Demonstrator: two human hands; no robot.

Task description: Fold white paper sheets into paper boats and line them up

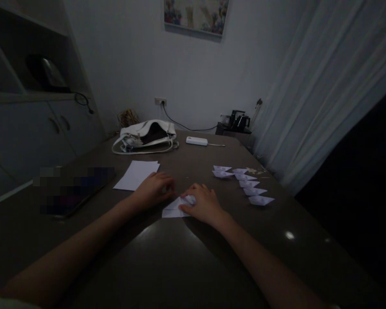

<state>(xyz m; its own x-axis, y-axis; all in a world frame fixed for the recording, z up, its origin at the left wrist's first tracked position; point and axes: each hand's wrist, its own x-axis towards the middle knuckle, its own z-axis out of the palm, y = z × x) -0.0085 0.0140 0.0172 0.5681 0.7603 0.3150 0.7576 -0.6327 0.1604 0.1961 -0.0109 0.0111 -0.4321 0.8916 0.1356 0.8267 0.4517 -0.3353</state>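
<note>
Partly folded white paper (173, 209) lies flat mid-table (167, 266), between 2 hands. Likely step: pressing a crease, which calls for firm, even pressure along the fold. Right hand (204, 204) rests palm down on it, fingers narrow. Left hand (153, 188) curls at its edge, and I cannot tell whether it grips. Both forearms are stretched forward.

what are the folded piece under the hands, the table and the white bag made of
Folded piece: thin white paper, matte, holding sharp creases.
Table: dark, smooth and semi-gloss, since it mirrors light spots; maybe laminate or stone, hard to tell.
White bag: likely leather or faux leather, soft and slumped, with a slight sheen.
</note>
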